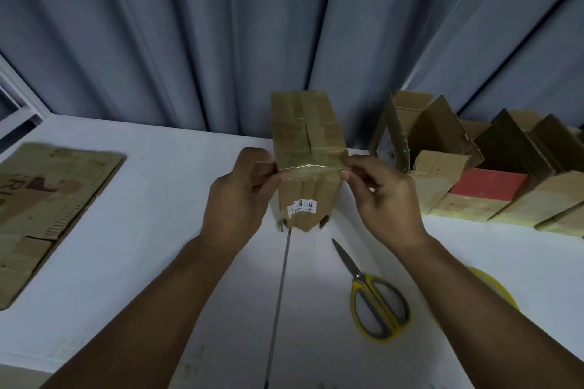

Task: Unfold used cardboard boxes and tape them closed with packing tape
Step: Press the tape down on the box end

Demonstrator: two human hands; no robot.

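- The box [308, 136] stands in the middle of the white table [158, 230], near the far edge and in front of the grey curtain [221, 25]. Its upper face has two flaps that meet in a seam, with old tape over them.
- A strip of tape [311, 167], clear and shiny, goes across the near edge of this face from one corner to the other.
- I judge the box to be light and empty, so it may slide on the smooth table when you press. The used cardboard looks soft at the folds. Take it at the side corners, where the walls are stiff, not in the middle of the flaps.
- The strip is thin and sticky, and I expect it to wrinkle easily. Keep it tight while you rub it down.
- Your left hand [240, 196] is at the left corner of the box, with fingers curled, and pinches the left end of the strip.
- Your right hand [385, 199] is at the right corner, and finger and thumb pinch the right end.
- The box is therefore between your two hands and touches both.
- The scissors [376, 303] lie closed on the table near your right forearm. A yellow tape roll [493, 287] is half hidden behind this arm.
- Open boxes [442, 167] stand in a row at the right, and flattened cardboard [47, 199] lies at the left.
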